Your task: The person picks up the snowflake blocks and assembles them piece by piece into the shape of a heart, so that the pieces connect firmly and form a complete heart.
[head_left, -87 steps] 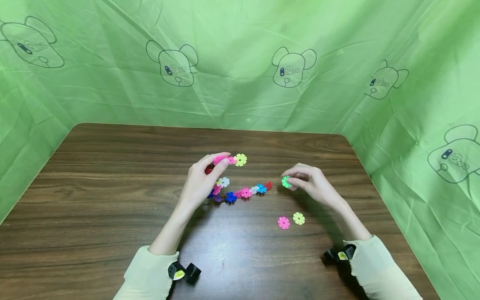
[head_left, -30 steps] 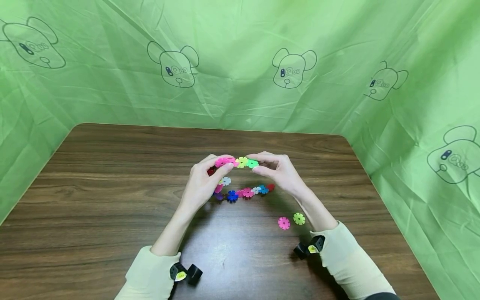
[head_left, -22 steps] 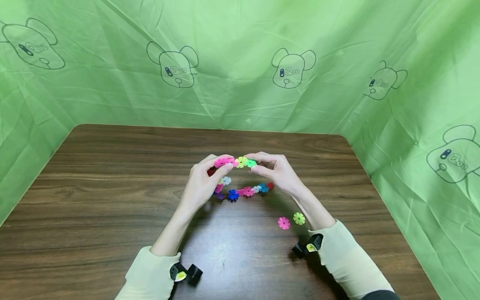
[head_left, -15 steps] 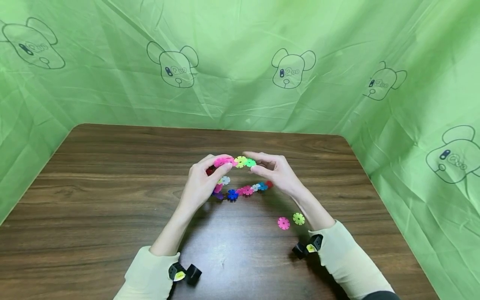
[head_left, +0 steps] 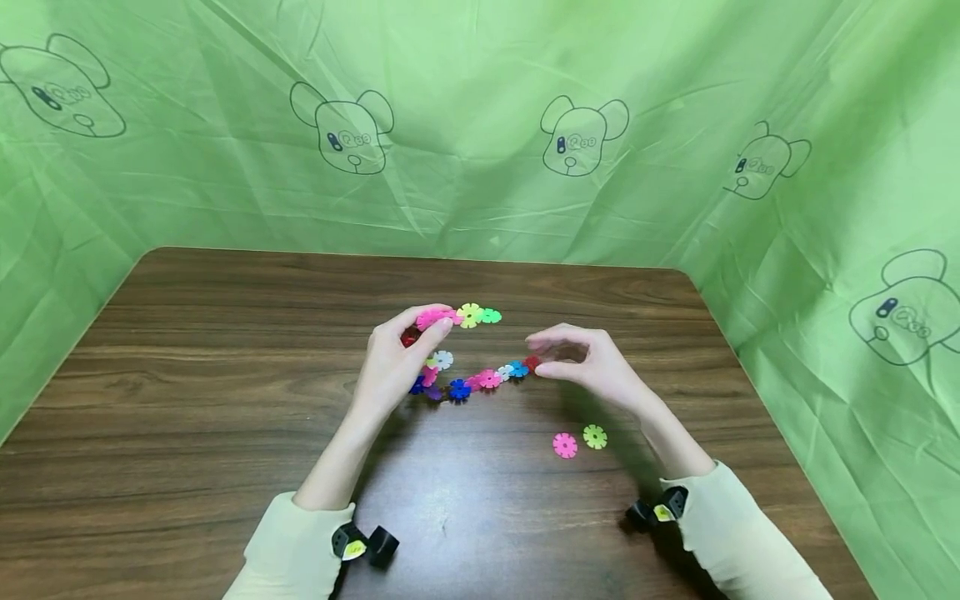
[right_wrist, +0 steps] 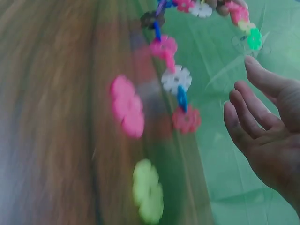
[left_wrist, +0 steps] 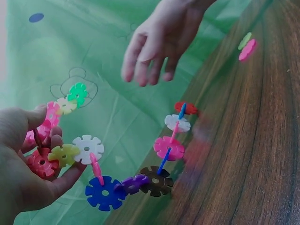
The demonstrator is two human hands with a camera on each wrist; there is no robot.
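A curved chain of colourful notched plastic snowflake discs (head_left: 489,379) is in my left hand (head_left: 386,362), which pinches its pink discs (head_left: 431,319) between thumb and fingers. Beyond the fingertips, a yellow disc (head_left: 470,316) leads to a green disc (head_left: 491,316) at one end. The other stretch bends down past a dark blue disc (left_wrist: 104,193) and a brown disc (left_wrist: 156,181) to a red disc (right_wrist: 186,119) at its end. My right hand (head_left: 596,362) holds nothing; its fingers are relaxed, and the right wrist view shows it apart from the red disc.
Two loose discs, one pink (head_left: 565,445) and one yellow-green (head_left: 595,437), lie side by side on the brown wooden table (head_left: 225,433), nearer the person than the right hand. A green cloth (head_left: 465,200) with printed bear heads hangs around the table's far and side edges.
Earlier my right hand brought the green disc to the yellow one at the chain's end. Now it has let go and drawn back rightward and nearer; the green disc stays attached. The left hand keeps its hold.
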